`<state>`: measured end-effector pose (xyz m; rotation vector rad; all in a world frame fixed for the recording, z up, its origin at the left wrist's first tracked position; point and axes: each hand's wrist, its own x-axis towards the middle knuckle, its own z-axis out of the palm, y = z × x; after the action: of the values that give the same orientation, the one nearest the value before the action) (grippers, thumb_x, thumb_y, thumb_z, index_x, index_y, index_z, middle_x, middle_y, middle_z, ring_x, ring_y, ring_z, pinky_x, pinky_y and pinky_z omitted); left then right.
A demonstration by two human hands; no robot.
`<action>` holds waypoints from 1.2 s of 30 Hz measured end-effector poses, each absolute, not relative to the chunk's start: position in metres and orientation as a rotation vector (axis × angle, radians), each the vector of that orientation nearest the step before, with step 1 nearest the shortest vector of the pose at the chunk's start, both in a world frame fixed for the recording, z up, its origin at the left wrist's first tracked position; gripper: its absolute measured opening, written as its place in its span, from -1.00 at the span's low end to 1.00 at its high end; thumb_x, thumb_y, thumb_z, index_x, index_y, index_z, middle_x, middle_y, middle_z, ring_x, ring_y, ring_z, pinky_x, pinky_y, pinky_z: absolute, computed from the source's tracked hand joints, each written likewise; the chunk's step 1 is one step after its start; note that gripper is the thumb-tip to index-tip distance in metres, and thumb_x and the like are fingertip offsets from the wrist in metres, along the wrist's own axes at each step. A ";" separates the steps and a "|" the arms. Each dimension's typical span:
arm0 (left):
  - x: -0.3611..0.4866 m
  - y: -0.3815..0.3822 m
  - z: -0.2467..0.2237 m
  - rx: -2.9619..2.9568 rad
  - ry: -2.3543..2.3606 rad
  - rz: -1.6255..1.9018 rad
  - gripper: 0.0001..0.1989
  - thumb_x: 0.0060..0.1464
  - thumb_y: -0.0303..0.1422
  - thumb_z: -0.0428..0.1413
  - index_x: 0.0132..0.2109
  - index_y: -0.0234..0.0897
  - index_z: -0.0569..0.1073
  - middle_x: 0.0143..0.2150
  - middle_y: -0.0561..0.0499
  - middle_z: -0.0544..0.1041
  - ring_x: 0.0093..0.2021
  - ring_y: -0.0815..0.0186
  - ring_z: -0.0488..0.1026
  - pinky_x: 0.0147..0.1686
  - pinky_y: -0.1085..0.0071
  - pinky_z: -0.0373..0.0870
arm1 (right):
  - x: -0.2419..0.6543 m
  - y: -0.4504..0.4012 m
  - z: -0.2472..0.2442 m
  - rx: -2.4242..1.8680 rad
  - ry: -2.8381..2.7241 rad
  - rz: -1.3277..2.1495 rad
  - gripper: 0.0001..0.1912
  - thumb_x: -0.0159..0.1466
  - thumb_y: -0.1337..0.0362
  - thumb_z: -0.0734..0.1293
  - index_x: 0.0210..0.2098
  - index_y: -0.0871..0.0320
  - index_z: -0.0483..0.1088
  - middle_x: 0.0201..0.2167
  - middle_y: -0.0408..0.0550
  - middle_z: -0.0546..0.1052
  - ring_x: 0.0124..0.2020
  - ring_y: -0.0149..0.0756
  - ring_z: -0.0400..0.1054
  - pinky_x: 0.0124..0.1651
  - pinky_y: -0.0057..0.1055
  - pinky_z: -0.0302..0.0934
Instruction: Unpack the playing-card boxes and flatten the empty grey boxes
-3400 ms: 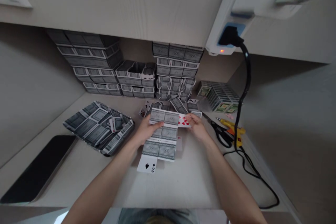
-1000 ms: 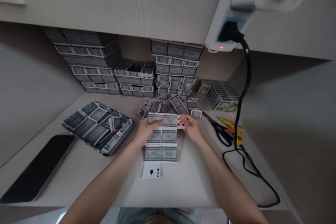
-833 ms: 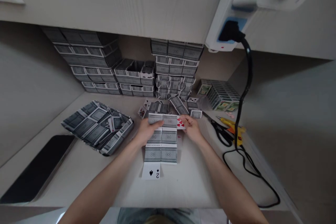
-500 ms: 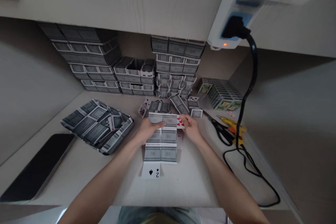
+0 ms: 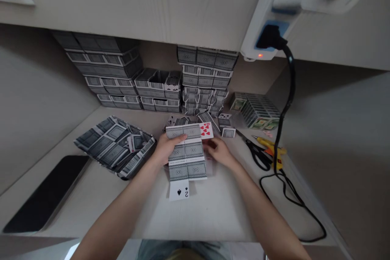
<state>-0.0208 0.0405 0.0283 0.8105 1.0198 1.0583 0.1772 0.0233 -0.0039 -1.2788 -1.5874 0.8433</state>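
Note:
My left hand [image 5: 165, 146] grips a panel of joined playing cards [image 5: 185, 153] by its left edge, thumb on top and the other fingers hidden beneath. The panel shows patterned card backs and is lifted at a slight tilt. From its upper right sticks a red hearts card [image 5: 206, 131], and from its lower end a two of spades [image 5: 179, 190]. At the panel's right edge is my right hand [image 5: 219, 150], its fingers curled and partly behind the edge; what they pinch is hidden. Just behind the panel lie loose folded cards [image 5: 224, 122].
Walls built of cards [image 5: 205, 75] stand at the back. A card-built tray [image 5: 114, 142] with cards in it sits left, beside a black slab [image 5: 45, 195]. On the right are scissors [image 5: 258, 156], a yellow glue gun [image 5: 272, 148], its black cord [image 5: 288, 101] and boxed card packs [image 5: 258, 109].
My right hand has let go of the hearts card and moved down along the panel's right edge. The panel has turned slightly and its lower end has shifted right.

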 end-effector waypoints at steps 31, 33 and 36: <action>-0.026 0.045 0.029 0.740 0.991 1.085 -0.61 -0.34 -0.36 0.28 -0.25 -0.39 0.47 -0.27 -0.13 0.55 -0.36 0.16 0.50 -0.34 0.27 0.45 | 0.178 0.022 0.009 -1.283 -1.220 1.143 -0.69 -0.03 0.03 0.34 -0.54 0.19 0.39 -0.59 -0.15 0.45 -0.56 -0.40 0.28 -0.50 -0.49 0.13; -0.027 0.046 0.031 0.708 0.993 1.087 -0.61 -0.33 -0.36 0.27 -0.25 -0.39 0.47 -0.30 -0.12 0.56 -0.41 0.18 0.50 -0.38 0.27 0.45 | 0.181 0.022 0.007 -1.313 -1.062 1.169 -0.63 0.00 -0.04 0.30 -0.53 0.18 0.31 -0.68 -0.20 0.41 -0.71 -0.47 0.19 -0.66 -0.54 0.02; -0.027 0.046 0.032 0.677 0.987 1.112 -0.60 -0.32 -0.37 0.27 -0.23 -0.39 0.46 -0.32 -0.12 0.56 -0.41 0.18 0.50 -0.37 0.27 0.46 | 0.183 0.021 0.008 -1.284 -1.022 1.176 -0.61 0.06 -0.09 0.22 -0.51 0.15 0.21 -0.78 -0.24 0.36 -0.84 -0.52 0.07 -0.80 -0.58 -0.14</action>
<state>-0.0267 0.0462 0.0318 0.6772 0.9872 1.1118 0.1829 0.0212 0.0076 -1.2837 -1.0222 1.1755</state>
